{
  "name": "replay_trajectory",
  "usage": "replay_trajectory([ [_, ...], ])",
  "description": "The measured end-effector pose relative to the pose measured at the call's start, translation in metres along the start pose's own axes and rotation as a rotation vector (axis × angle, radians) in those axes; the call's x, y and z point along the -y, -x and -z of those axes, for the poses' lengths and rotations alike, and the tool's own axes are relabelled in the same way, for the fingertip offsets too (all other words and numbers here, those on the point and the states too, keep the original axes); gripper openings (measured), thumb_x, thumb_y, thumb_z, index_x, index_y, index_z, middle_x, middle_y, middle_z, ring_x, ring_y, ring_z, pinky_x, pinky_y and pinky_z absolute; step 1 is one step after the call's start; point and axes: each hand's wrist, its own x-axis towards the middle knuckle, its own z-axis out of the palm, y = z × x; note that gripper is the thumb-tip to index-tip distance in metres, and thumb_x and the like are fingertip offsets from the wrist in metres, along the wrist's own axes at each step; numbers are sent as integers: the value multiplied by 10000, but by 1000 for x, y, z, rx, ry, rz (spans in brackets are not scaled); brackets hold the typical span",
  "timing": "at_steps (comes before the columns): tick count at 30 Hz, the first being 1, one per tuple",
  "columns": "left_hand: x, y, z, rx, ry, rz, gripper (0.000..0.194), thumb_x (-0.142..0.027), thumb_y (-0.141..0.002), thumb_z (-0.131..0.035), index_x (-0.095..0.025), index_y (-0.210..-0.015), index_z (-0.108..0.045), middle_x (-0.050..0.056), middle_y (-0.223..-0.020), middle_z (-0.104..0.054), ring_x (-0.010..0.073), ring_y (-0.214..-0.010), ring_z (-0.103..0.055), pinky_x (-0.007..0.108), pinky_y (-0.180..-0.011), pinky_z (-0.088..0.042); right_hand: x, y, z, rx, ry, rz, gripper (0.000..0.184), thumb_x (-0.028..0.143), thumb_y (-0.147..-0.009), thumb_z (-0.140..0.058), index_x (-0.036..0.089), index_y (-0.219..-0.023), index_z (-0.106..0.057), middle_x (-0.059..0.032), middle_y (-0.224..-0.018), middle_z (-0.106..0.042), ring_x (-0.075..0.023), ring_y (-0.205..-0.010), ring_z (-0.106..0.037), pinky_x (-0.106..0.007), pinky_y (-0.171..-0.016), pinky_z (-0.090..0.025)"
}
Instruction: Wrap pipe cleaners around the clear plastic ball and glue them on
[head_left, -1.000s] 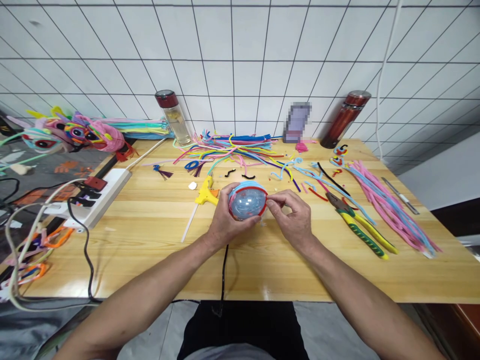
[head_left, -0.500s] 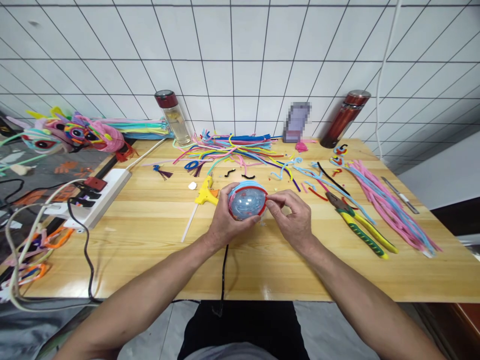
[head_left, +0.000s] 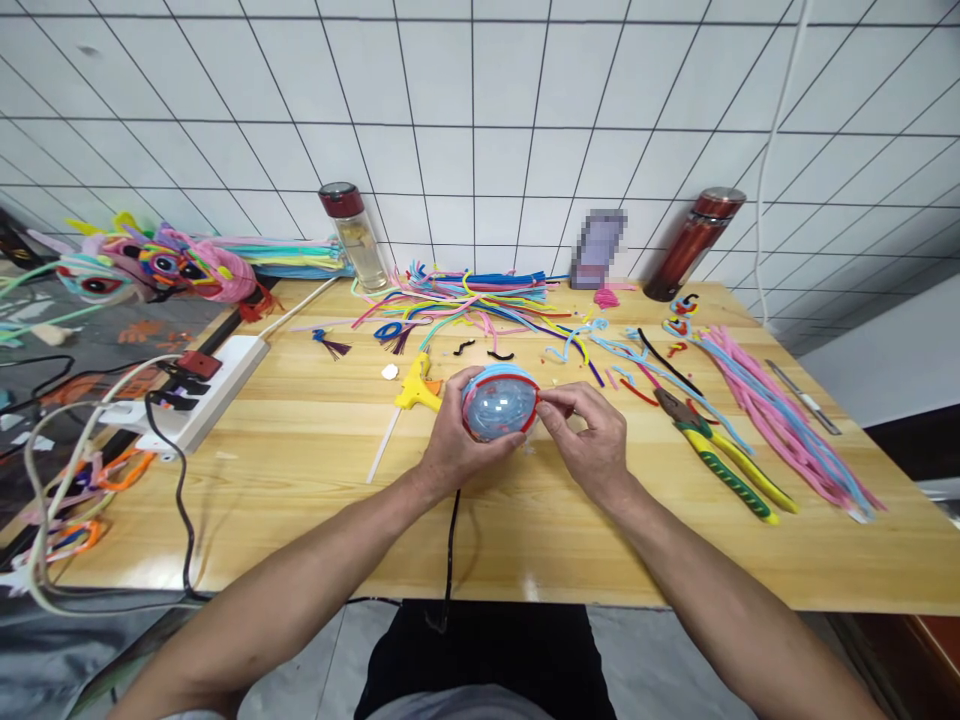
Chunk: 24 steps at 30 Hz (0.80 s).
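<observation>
My left hand (head_left: 466,436) wraps round a clear, rounded plastic dome (head_left: 501,408) with light-blue pipe cleaner on its far side. Its thumb lies along the near edge. A red pipe cleaner (head_left: 535,385) runs round the dome's rim. At the right side of the rim, my right hand (head_left: 591,435) pinches the red strip between thumb and forefinger. Just left of the dome lies a yellow glue gun (head_left: 417,385) with a white glue stick (head_left: 383,445) in its back. Two short black curved pieces (head_left: 500,355) rest beyond the dome.
Green-and-yellow pliers (head_left: 724,460), pink and blue pipe cleaners (head_left: 787,420) and a craft knife (head_left: 804,397) lie at right. More pipe cleaners (head_left: 480,292) are heaped at the back, between a glass bottle (head_left: 360,240) and a red flask (head_left: 694,245). A power strip (head_left: 217,390) with cables stands left.
The whole view has shifted slightly. Both hands keep nearly the same hold on the dome and its red rim; nothing has been let go.
</observation>
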Motion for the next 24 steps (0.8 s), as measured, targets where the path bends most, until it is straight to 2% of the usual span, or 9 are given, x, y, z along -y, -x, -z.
replay_trajectory([
  [16,2,0,-1,-8,10,-6,947,-537,-675,-915,-203,-1418,-431,169,-1419,-572,330,-1323,-619,493,-1139,-518,-1,0,0,-6,-31,26,53,209,-961,-724,221,-949,-774,-36,-829,-753,-150,-670,-649,-298,-640,-551],
  [24,-1,-2,0,-4,-1,18,945,-554,-671,-910,-208,-1407,-429,163,-1419,-574,333,-1326,-616,501,-1149,-511,-1,1,0,28,-30,-37,99,256,-980,-687,229,-959,-779,-40,-841,-757,-155,-679,-646,-310,-656,-562],
])
